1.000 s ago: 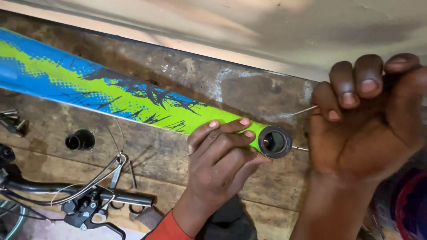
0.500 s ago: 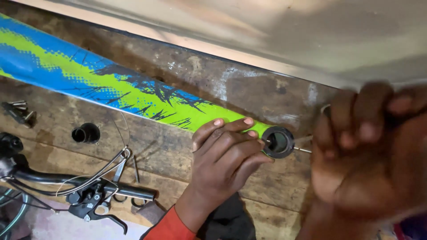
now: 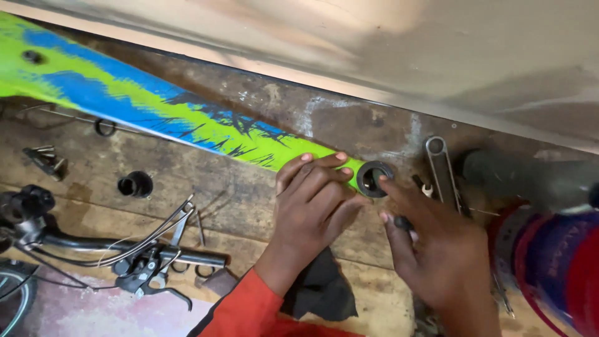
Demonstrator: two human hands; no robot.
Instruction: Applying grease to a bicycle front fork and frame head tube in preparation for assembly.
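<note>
The green and blue frame tube [image 3: 187, 128] is gripped by the left hand [image 3: 312, 203]; its ringed end [image 3: 374, 179] is touched by the right hand [image 3: 430, 249], loosely curled.

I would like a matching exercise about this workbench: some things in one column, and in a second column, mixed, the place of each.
Things:
1. left hand
2. right hand
3. black ring
4. handlebar

Places:
A. at the end of the green and blue frame tube
B. lying at the lower left, cables on it
C. gripping the tube close to its end
D. forefinger at the ring's rim

Pairs: 1-C, 2-D, 3-A, 4-B
</note>
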